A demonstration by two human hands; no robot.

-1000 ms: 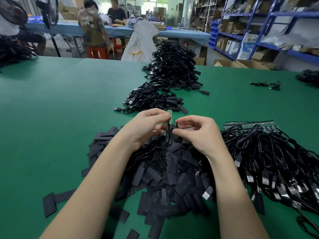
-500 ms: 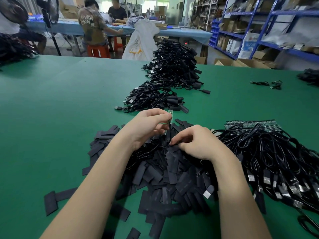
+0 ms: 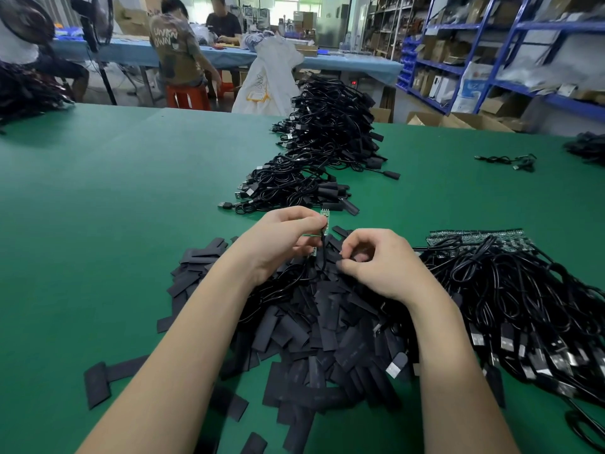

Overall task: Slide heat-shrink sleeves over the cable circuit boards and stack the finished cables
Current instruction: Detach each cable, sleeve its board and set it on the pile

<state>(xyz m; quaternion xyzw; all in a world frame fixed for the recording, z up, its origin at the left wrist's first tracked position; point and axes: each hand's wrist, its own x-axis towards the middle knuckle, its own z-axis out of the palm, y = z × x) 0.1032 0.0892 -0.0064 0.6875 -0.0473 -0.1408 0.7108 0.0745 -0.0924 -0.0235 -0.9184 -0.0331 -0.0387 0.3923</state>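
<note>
My left hand (image 3: 278, 237) pinches a small green circuit board (image 3: 324, 217) upright, its black cable (image 3: 322, 257) hanging down into the heap. Just to its right, my right hand (image 3: 379, 260) curls its fingers and thumb around a flat black heat-shrink sleeve (image 3: 340, 255) at the top of the sleeve pile (image 3: 314, 329). Unsleeved cables with bare boards (image 3: 510, 290) lie in a heap on the right. Finished cables (image 3: 294, 188) are stacked just beyond my hands.
A taller stack of black cables (image 3: 334, 122) runs toward the far edge of the green table (image 3: 114, 208). A loose cable (image 3: 510, 160) lies far right. Two people sit at a blue table (image 3: 343, 62) behind; blue shelving (image 3: 510, 50) stands at the right.
My right hand dropped from beside the board down to the sleeve pile and pinched a sleeve there, then lifted slightly. My left hand kept the board upright in the same place.
</note>
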